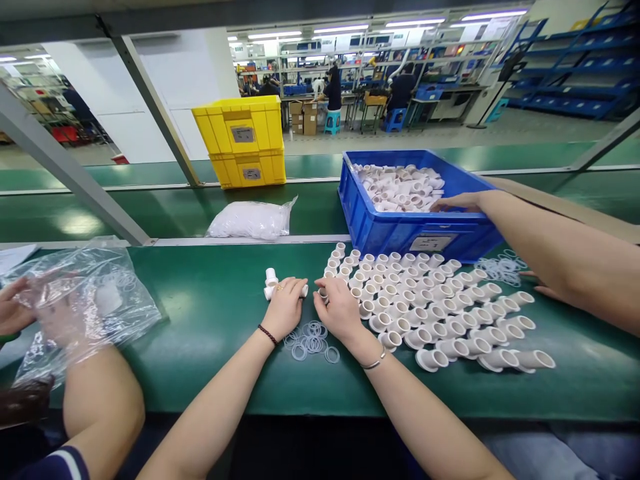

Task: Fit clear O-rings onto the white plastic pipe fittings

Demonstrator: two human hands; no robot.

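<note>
1. Spreading over the left end of the smooth green tabletop [200, 320], a crumpled clear plastic bag [137, 300] has a co-worker's hand [60, 310] inside it.
2. Farther right, beyond the table's pale edge strip, lies a plump clear plastic bag of white contents [250, 220], with two stacked yellow plastic bins [250, 143] behind it.
3. A white flanged plastic tube fitting [271, 276] stands just beyond the person's left hand [286, 308]. That hand curves palm down, fingers close together, with another fitting's end showing at its fingertips; whether it grips anything, I cannot tell.
4. Between the wrists, thin translucent rings [314, 339] lie loosely heaped.
5. The right hand [341, 310] keeps thumb and forefinger narrowly parted at a fitting bordering the rows; holding or merely touching, I cannot tell.
6. Dozens of matching white fittings [434, 312] stand rightward in close, slanting rows.
7. Behind these, a rectangular blue plastic bin [385, 230] contains many loose white fittings and another co-worker's hand [463, 202].
8. Rightmost lies a second pile of translucent rings [503, 268].
</note>
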